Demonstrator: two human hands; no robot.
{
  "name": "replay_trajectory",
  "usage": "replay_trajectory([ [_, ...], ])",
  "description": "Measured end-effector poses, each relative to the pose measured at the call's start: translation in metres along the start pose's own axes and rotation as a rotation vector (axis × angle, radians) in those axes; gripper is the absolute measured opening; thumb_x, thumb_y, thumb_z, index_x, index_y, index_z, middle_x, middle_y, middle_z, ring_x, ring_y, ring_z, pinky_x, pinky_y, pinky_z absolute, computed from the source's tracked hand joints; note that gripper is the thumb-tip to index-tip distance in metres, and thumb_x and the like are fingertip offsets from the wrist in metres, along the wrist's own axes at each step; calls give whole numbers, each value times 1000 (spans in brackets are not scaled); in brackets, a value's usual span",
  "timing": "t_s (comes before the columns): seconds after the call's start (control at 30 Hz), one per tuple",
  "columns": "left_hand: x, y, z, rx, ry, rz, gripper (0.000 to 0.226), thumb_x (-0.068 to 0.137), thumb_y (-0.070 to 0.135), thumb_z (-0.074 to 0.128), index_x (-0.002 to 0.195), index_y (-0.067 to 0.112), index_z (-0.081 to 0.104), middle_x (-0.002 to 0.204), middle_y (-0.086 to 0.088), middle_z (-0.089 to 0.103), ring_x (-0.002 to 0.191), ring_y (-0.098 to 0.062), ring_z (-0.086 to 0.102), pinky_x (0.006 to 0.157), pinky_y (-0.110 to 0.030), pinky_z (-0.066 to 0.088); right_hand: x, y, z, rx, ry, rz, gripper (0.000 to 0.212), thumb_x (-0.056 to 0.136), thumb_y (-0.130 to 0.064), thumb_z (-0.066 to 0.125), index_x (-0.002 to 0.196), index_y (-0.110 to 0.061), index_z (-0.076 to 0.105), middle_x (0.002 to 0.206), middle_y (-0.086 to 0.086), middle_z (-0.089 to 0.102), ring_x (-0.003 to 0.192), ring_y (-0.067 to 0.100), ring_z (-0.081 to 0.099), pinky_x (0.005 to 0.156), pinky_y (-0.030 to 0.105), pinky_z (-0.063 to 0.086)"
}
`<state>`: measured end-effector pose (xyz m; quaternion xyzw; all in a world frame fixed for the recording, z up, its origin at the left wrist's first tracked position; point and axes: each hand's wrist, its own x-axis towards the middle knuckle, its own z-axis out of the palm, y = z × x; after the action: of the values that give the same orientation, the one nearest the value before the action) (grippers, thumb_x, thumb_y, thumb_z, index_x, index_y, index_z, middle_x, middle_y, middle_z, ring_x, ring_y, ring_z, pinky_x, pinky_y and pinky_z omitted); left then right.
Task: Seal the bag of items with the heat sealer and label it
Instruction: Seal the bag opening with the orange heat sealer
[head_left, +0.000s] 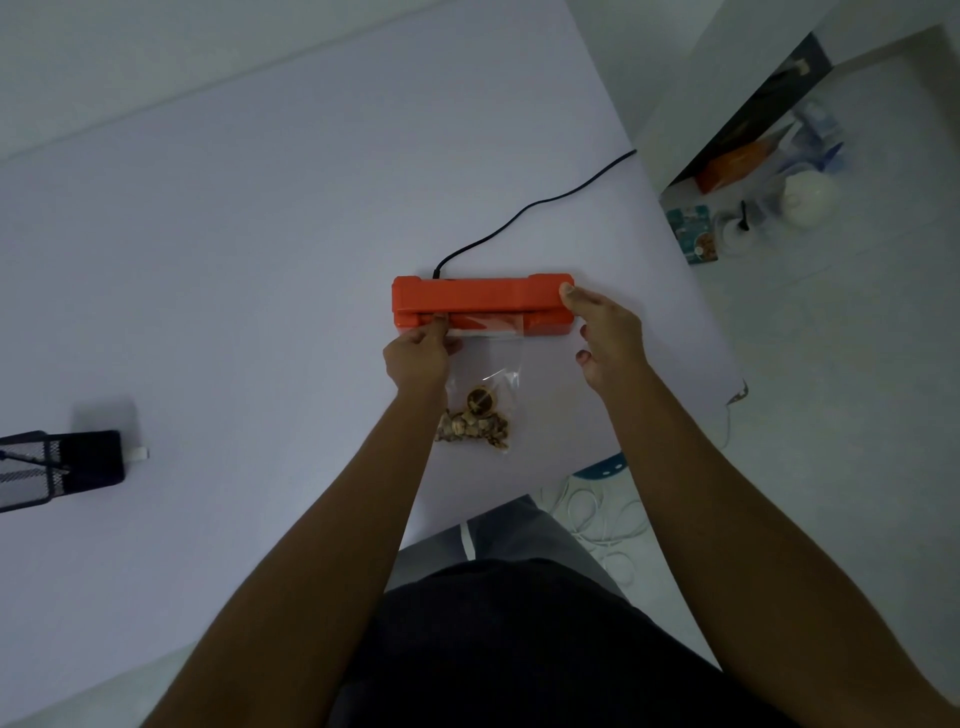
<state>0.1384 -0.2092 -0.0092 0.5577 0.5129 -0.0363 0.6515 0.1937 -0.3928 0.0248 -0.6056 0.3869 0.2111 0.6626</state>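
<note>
An orange heat sealer (480, 299) lies across the white table (234, 260), its black cord (535, 205) running off to the back right. A clear plastic bag (491, 364) lies in front of it, with its top edge inside the sealer's slot. Brown items (475, 423) sit at the bag's bottom. My left hand (418, 358) pinches the bag's top left corner at the slot. My right hand (605, 338) rests at the sealer's right end, thumb on the lid, fingers spread below.
A black mesh holder (31, 470) and a black box (96, 457) stand at the table's left edge. To the right, on the floor, are an orange package (735, 163), a white jar (805, 200) and white cables (602, 519).
</note>
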Motion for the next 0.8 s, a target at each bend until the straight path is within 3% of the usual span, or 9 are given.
replay_trajectory([
  [0.23, -1, 2, 1, 13, 16, -6, 27, 88, 24, 72, 63, 14, 67, 65, -3, 71, 79, -27, 74, 72, -34, 54, 0, 1, 0, -11, 12, -26, 38, 81, -30, 82, 117, -19, 72, 97, -11, 64, 106, 15, 51, 95, 42, 39],
  [0.37, -1, 2, 2, 9, 20, -6, 27, 87, 23, 72, 63, 14, 68, 64, -2, 71, 79, -28, 75, 78, -38, 58, -2, -3, 0, -27, 10, 8, 28, 78, -35, 84, 101, -24, 74, 99, -11, 64, 113, 17, 53, 99, 43, 42],
  [0.5, -4, 7, 2, 15, 32, -7, 25, 86, 22, 73, 64, 13, 69, 62, -1, 71, 73, -24, 75, 82, -39, 61, -6, -4, -1, -57, 43, -16, 26, 73, -39, 86, 90, -23, 76, 91, -3, 68, 80, 13, 53, 65, 29, 41],
  [0.57, -6, 8, 2, 17, 41, -15, 25, 85, 23, 74, 63, 15, 70, 60, 1, 71, 74, -25, 75, 84, -41, 60, -11, -6, -2, -69, 43, -84, 29, 75, -38, 85, 95, -18, 77, 84, 0, 67, 70, 13, 49, 56, 26, 38],
  [0.67, -7, 9, 1, 13, 40, -20, 24, 85, 28, 75, 65, 15, 70, 65, -1, 72, 76, -26, 75, 84, -40, 60, -30, -19, -1, -121, -23, -259, 31, 81, -34, 82, 102, -12, 76, 79, -5, 71, 64, 3, 58, 59, 19, 45],
  [0.73, -8, 11, 2, 13, 44, -20, 23, 86, 29, 75, 70, 14, 71, 69, -2, 73, 73, -23, 75, 83, -38, 60, -45, -31, 5, -181, -98, -392, 30, 82, -35, 81, 101, -12, 75, 84, -2, 75, 69, 1, 68, 63, 19, 54],
  [0.8, -8, 11, 3, 29, 56, -21, 24, 85, 30, 75, 69, 13, 70, 70, -3, 73, 72, -22, 75, 82, -38, 61, -60, -42, 17, -264, -135, -502, 33, 79, -39, 82, 99, -14, 74, 91, 4, 76, 80, 11, 74, 68, 28, 61],
])
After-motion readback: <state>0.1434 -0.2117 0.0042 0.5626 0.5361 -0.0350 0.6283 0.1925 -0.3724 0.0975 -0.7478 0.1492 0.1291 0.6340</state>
